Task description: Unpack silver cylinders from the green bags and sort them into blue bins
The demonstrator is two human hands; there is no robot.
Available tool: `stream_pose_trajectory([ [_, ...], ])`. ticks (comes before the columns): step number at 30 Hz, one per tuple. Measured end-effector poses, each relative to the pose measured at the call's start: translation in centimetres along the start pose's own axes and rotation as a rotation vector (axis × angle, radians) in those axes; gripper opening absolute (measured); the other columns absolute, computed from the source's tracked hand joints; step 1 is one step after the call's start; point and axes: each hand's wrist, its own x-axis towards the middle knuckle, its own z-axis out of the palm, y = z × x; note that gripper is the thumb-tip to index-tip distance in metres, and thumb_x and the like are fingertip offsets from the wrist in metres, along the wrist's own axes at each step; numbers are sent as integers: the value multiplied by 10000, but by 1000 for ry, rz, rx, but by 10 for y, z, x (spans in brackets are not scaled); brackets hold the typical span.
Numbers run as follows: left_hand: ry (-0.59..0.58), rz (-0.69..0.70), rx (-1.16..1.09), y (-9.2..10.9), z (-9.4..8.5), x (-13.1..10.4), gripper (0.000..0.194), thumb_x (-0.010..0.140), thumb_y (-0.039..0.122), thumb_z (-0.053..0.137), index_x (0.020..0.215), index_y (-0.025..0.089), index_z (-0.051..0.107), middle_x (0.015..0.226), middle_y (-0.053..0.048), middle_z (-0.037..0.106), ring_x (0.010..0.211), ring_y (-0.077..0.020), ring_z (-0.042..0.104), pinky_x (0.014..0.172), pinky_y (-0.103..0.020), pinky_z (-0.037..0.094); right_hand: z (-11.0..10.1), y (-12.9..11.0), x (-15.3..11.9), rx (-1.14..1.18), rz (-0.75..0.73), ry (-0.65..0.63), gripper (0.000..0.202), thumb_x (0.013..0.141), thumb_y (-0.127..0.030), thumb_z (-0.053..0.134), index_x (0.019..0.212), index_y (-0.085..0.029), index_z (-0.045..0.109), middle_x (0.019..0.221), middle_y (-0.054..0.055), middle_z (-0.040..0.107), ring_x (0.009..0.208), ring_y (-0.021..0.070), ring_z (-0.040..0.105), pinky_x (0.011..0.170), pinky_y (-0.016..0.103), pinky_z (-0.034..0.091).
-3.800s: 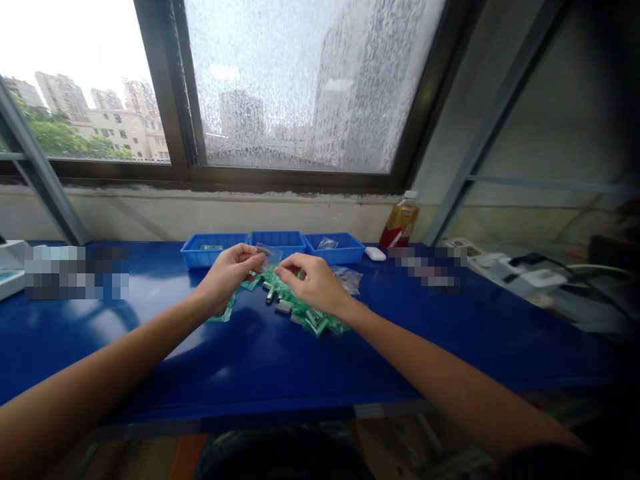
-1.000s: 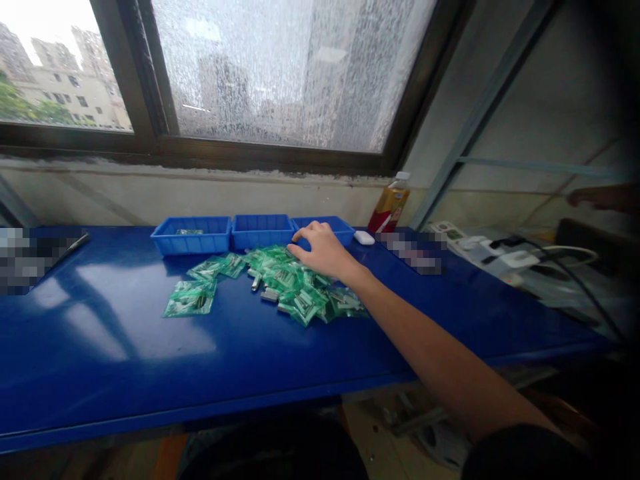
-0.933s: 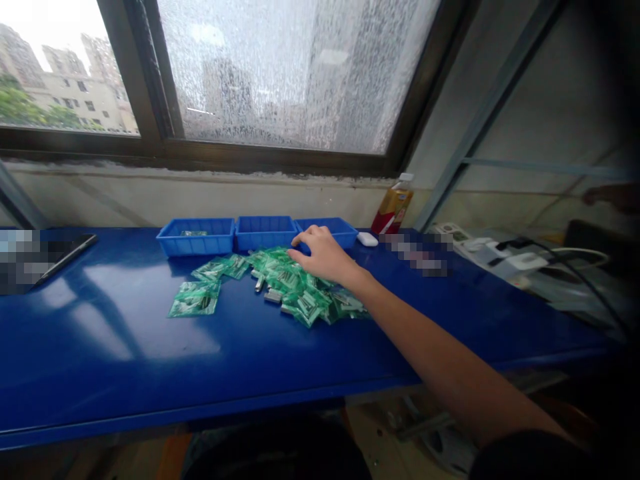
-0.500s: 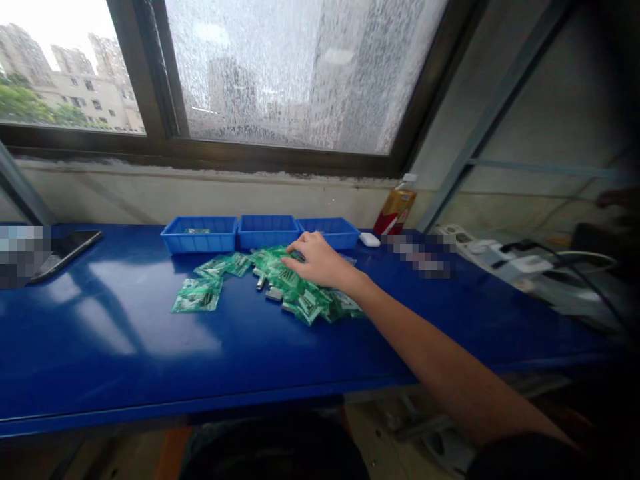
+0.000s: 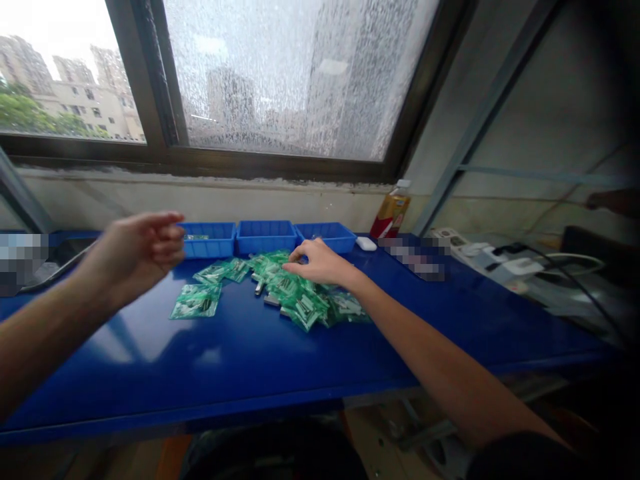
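Note:
A heap of small green plastic packets (image 5: 295, 300) lies on the blue table (image 5: 260, 360), with a few silver metal parts (image 5: 273, 301) among them. My right hand (image 5: 320, 261) rests on the far side of the heap, fingertips pinching at a packet. My left hand (image 5: 137, 250) hovers in the air at the left, above the table, fingers loosely apart and holding nothing. A separate small stack of green packets (image 5: 196, 301) lies to the left of the heap.
Three blue trays (image 5: 265, 237) stand in a row behind the heap, under the window. A drink bottle (image 5: 391, 210) and a small white object (image 5: 367, 244) sit to their right. Power strips and cables (image 5: 500, 260) lie at the far right. Another person's hand (image 5: 613, 200) shows at the right edge.
My left hand has come into view from the left and risen over the table. My right hand stayed on the heap, shifting slightly toward me.

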Motion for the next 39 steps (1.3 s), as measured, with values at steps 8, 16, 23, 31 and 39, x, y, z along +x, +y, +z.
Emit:
stream_pose_trajectory([
  [8,-296,367,881,-20,53,21,363,787,436,393,860,169,628,678,-26,627,616,-174,562,571,-269,388,4,-5,-4,11,-4,-77,167,729,-349,611,767,-193,659,862,68,634,955,247,483,786,379,398],
  [16,-260,367,1114,-36,37,29,439,824,482,318,930,195,631,943,-62,665,886,-238,602,751,-303,427,11,3,1,-27,1,119,233,806,-367,502,750,-188,640,792,62,646,804,205,524,734,330,394],
  [23,-478,268,1146,-63,29,33,723,698,684,411,1165,144,526,1120,-157,586,1006,-307,553,844,-375,413,16,-1,0,-30,-66,172,239,826,-363,472,912,-189,610,855,66,647,846,215,520,710,317,395],
  [31,-455,327,1102,-50,26,30,419,772,438,412,1014,155,604,976,-103,656,909,-262,604,770,-336,446,2,46,9,-77,27,125,270,844,-174,373,957,-160,618,1003,80,649,913,182,575,780,262,403],
  [39,-413,469,947,-43,30,28,293,783,360,414,874,173,620,784,-44,669,722,-186,613,669,-273,443,15,41,11,-93,-13,-2,254,818,-193,419,866,-183,668,920,55,680,847,177,608,715,229,406],
])
